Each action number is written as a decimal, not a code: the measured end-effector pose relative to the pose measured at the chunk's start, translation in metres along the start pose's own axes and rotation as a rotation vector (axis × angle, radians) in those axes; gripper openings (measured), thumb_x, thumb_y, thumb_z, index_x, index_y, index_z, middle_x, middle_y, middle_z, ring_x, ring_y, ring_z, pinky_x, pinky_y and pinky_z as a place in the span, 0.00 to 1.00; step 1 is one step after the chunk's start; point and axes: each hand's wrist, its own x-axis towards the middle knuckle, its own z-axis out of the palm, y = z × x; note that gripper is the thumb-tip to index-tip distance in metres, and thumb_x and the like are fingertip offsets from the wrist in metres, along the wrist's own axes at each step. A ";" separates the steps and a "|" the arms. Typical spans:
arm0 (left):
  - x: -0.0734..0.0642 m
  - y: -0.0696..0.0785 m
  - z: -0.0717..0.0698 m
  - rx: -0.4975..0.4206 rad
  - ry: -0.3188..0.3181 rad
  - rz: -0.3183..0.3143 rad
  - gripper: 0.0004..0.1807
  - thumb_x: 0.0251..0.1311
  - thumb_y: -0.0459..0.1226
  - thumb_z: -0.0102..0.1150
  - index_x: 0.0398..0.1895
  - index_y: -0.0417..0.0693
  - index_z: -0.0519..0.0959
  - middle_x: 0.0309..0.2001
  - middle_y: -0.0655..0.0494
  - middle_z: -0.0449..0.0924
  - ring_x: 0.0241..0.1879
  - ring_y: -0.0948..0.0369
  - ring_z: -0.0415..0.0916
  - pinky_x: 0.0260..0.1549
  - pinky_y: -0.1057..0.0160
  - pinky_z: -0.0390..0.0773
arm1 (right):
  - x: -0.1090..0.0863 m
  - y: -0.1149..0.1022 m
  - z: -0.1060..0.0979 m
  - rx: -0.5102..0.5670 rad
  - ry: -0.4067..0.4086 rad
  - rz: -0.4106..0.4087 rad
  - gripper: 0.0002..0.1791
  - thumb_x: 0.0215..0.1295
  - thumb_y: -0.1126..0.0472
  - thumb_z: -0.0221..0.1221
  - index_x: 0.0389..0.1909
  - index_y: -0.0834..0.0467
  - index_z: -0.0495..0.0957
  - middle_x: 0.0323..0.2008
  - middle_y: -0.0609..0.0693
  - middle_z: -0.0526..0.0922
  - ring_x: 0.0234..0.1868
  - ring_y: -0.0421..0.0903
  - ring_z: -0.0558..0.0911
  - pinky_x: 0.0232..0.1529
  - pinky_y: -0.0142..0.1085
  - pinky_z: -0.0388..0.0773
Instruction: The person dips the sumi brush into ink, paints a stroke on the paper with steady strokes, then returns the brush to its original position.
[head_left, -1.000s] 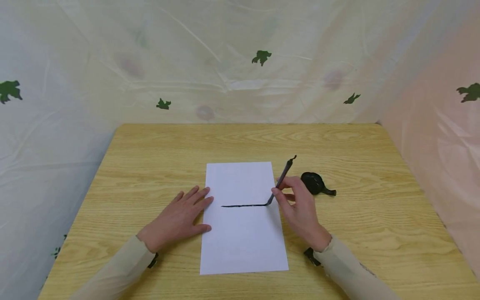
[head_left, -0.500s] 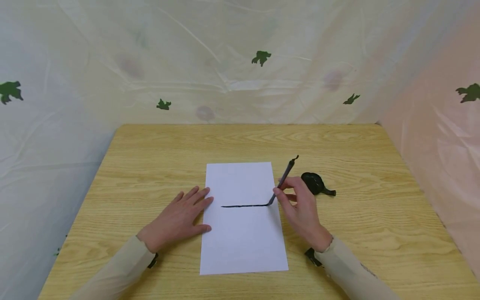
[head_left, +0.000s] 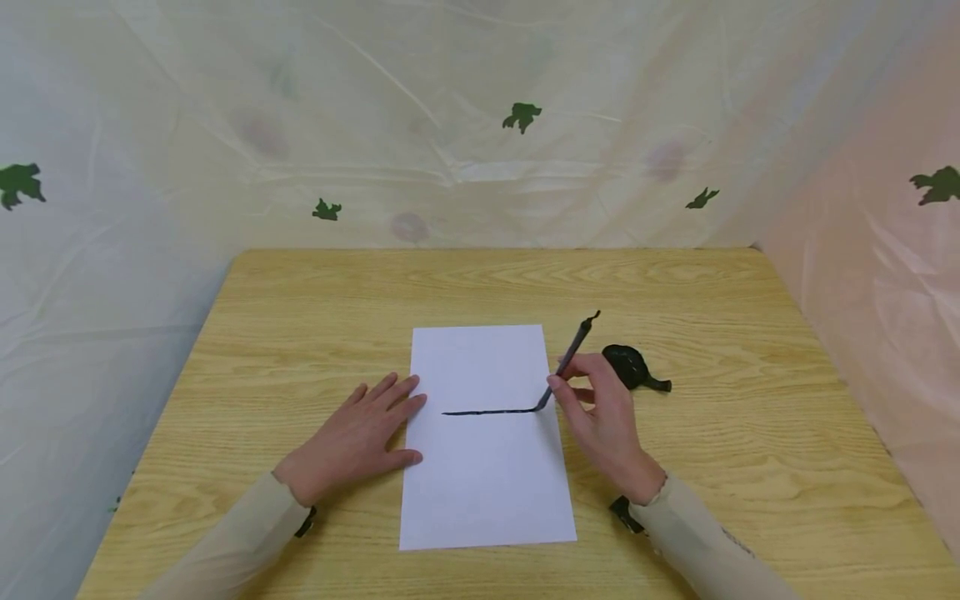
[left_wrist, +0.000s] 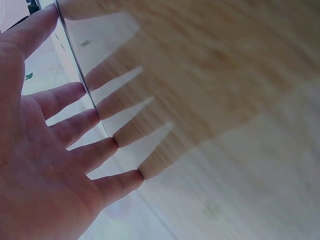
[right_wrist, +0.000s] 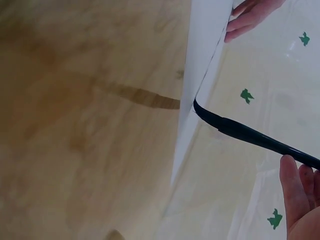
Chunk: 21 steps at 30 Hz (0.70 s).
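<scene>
A white sheet of paper [head_left: 480,492] lies on the wooden table, with one black, nearly level stroke [head_left: 487,412] across its middle. My left hand [head_left: 360,433] rests with fingers spread, fingertips on the sheet's left edge; the left wrist view shows those straight fingers [left_wrist: 75,127] from the palm side. My right hand [head_left: 603,421] pinches a dark paintbrush [head_left: 572,354] between thumb and fingers. The brush slants up to the right, its black bristles [right_wrist: 205,114] bent against the paper at the stroke's right end.
Just beyond my right hand, a small black dish with a short handle [head_left: 628,367] sits on the wooden table [head_left: 315,300]. Pale sheeting [head_left: 450,167] with green bird-shaped patches hangs along the back and both sides of the table.
The brush and my right hand have shifted slightly right, making the black stroke a little longer; in the last half second they barely move. My left hand stays in place.
</scene>
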 end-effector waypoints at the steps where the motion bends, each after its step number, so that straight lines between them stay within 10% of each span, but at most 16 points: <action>1: 0.000 0.000 0.000 -0.001 0.001 0.001 0.44 0.64 0.59 0.66 0.76 0.46 0.69 0.79 0.46 0.59 0.79 0.42 0.53 0.69 0.31 0.59 | 0.001 -0.001 -0.001 0.006 0.015 0.006 0.20 0.58 0.80 0.69 0.49 0.66 0.76 0.41 0.54 0.80 0.42 0.44 0.82 0.39 0.28 0.84; 14: 0.000 -0.001 0.001 -0.038 -0.027 -0.011 0.44 0.64 0.59 0.66 0.77 0.46 0.68 0.80 0.47 0.58 0.79 0.42 0.51 0.70 0.30 0.57 | 0.016 -0.010 -0.047 0.377 0.278 -0.052 0.17 0.70 0.75 0.61 0.50 0.84 0.67 0.49 0.51 0.80 0.41 0.41 0.85 0.40 0.27 0.84; 21: -0.001 -0.002 0.002 -0.034 -0.013 -0.013 0.44 0.64 0.58 0.66 0.77 0.45 0.68 0.80 0.46 0.58 0.79 0.41 0.51 0.69 0.29 0.57 | 0.025 0.004 -0.079 0.291 0.325 -0.053 0.19 0.70 0.74 0.61 0.51 0.85 0.67 0.50 0.52 0.80 0.41 0.42 0.84 0.42 0.28 0.84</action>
